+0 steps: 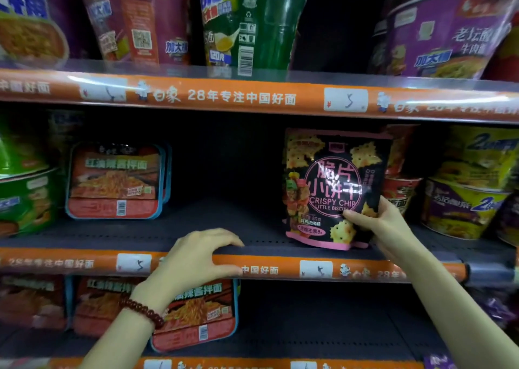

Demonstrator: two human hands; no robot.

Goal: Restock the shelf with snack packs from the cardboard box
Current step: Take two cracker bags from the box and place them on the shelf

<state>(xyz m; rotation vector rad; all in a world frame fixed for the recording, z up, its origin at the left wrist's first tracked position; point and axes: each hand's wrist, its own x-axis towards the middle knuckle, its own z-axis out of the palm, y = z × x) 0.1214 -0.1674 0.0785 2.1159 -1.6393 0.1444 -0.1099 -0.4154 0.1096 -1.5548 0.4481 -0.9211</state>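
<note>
Gripped in my right hand point(376, 222) is the snack pack point(334, 189), a black bag with pink trim and printed crackers. My thumb lies across its lower front and the fingers curl behind its right edge, out of sight. The pack stands upright on the middle shelf point(224, 228), its bottom seam at or just above the shelf surface near the front lip; contact cannot be confirmed from this angle.

My left hand point(196, 259) rests on the orange rail point(269, 269) of that shelf, fingers bent loosely over the front edge, thumb below the rail. It holds no item. A bead bracelet point(143, 311) sits on that wrist.

Position of stock: a dark gap on the shelf lies left of the pack. Beyond the gap stand red noodle trays point(115, 180), on edge. Green cups point(25, 183) occupy the far left. Right of the pack, red cups point(401, 191) sit just beside it, partly hidden behind it, and yellow-purple bowls point(466, 189) stand further right.

Upper shelf: large noodle cups, including a green cup point(252, 23). Lower shelf: more red trays point(196, 315), partly covered by my left forearm.

Price tags point(345, 100) are fixed along the rails; the figures are blurred.
</note>
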